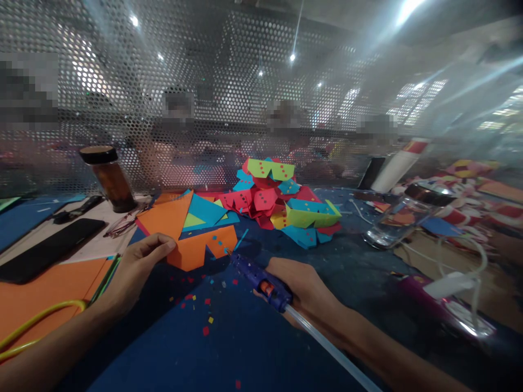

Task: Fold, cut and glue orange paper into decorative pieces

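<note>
My left hand [152,251] pinches the left end of an orange paper cutout [188,255] with a notched lower edge. A few small blue paper squares [218,240] lie on the cutout's right part. My right hand [296,280] is wrapped round a dark blue glue gun [255,275], its tip at the cutout's right side, close to the squares. A long clear glue stick [322,340] runs out of the gun's back. Folded orange paper [167,215] and blue paper [206,209] lie just behind the cutout.
Behind stands a pile of red, blue and green paper cutouts [265,198]. Tiny paper bits [207,301] dot the blue table [171,354]. A brown jar [110,179] and black phone [51,247] sit left, a clear bottle [394,220] right. A perforated metal screen [229,71] rises behind.
</note>
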A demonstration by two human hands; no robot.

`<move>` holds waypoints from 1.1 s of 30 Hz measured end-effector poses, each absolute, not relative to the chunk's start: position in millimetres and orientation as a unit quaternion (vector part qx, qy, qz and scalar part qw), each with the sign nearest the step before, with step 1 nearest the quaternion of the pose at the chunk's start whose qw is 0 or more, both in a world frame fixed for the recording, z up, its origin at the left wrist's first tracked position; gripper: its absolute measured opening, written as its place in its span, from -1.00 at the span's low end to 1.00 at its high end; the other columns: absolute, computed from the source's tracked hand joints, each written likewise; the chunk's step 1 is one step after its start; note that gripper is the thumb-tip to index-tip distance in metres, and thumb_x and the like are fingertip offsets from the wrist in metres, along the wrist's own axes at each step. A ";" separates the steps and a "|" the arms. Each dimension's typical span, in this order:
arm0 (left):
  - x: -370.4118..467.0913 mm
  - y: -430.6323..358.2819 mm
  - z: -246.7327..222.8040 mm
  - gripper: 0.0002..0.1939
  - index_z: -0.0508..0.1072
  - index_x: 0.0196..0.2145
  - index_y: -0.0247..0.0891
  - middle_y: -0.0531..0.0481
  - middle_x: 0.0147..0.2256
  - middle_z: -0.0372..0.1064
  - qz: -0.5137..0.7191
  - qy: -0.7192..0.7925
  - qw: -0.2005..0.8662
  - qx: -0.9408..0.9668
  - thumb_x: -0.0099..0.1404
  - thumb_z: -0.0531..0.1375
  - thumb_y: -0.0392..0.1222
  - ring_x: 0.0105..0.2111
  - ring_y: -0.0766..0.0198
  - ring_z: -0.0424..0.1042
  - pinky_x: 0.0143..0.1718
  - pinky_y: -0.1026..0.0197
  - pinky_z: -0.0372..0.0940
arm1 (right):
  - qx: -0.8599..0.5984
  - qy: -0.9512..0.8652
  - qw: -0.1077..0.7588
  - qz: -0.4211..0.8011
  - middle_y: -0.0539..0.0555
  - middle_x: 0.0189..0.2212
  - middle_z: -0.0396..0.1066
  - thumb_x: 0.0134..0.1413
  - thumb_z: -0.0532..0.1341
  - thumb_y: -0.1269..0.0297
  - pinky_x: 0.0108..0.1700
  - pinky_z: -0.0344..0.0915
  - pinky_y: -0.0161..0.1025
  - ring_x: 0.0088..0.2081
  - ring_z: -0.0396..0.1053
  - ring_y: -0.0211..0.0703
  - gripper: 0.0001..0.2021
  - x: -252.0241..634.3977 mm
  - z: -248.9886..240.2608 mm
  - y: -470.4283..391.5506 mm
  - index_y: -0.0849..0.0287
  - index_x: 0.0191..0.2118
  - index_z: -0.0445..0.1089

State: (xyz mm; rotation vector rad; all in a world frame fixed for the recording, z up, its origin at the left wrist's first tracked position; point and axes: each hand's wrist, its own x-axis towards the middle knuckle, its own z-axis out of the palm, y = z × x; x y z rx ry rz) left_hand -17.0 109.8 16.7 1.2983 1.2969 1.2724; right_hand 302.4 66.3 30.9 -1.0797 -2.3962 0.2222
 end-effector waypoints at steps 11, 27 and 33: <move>-16.7 109.8 16.1 -0.70 0.51 -0.46 -0.21 0.07 -0.46 0.38 0.511 0.516 0.447 0.522 0.10 0.36 0.09 -0.44 0.28 0.30 -0.42 0.31 0.20 | -0.388 -0.887 0.234 0.089 0.00 -0.45 0.30 0.27 0.08 0.26 -0.40 0.04 -0.28 -0.45 0.19 -0.24 -0.84 299.7 43.8 63.4 0.15 -0.33 0.31; -18.9 110.1 13.8 -0.72 0.53 -0.44 -0.19 0.06 -0.43 0.40 0.512 0.521 0.431 0.530 0.11 0.35 0.08 -0.41 0.25 0.32 -0.40 0.28 0.21 | -0.371 -0.896 0.239 0.046 0.02 -0.45 0.34 0.31 0.06 0.23 -0.41 0.06 -0.27 -0.46 0.19 -0.23 -0.82 298.2 44.4 63.9 0.14 -0.32 0.29; -16.5 108.1 17.4 -0.71 0.52 -0.46 -0.19 0.07 -0.46 0.38 0.506 0.519 0.436 0.533 0.11 0.35 0.09 -0.43 0.28 0.31 -0.42 0.30 0.20 | -0.369 -0.898 0.234 0.040 0.02 -0.45 0.33 0.31 0.07 0.24 -0.40 0.07 -0.26 -0.45 0.21 -0.22 -0.84 298.0 45.5 63.6 0.13 -0.31 0.28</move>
